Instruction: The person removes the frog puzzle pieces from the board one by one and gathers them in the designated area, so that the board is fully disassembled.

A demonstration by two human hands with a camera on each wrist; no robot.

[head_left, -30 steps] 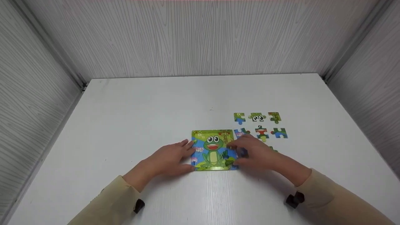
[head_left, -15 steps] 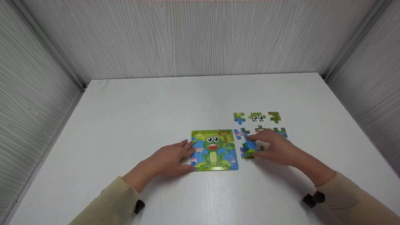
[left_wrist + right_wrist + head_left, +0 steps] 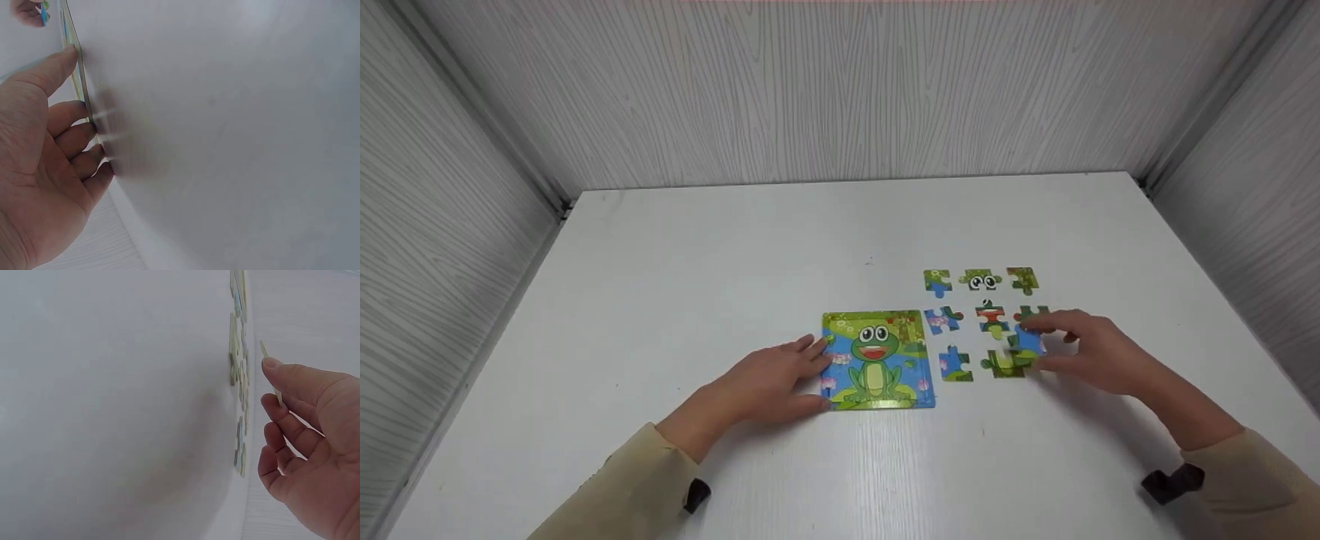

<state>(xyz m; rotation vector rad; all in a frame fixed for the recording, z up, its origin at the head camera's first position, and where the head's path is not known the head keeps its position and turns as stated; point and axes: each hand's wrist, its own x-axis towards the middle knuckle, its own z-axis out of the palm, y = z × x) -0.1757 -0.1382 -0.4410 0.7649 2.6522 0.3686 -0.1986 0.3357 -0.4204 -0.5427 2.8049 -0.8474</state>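
A square puzzle board printed with a smiling green frog lies flat on the table. My left hand rests at its left side, the fingertips and thumb touching the edge; the left wrist view shows that contact from low down. Over at the right, my right hand pinches a blue and green puzzle piece between thumb and finger. In the right wrist view this thin piece is held raised off the table. Below and left of it lies a green piece, partly covered by the held one.
Several loose pieces lie in rows right of the board, among them an eyes piece, a red mouth piece and a blue corner piece. Pale wood-grain panels enclose the white table at the back and sides.
My right hand has moved right with the puzzle piece, from over the board's right side across the loose pieces to the right end of their bottom row. The left hand has stayed put.
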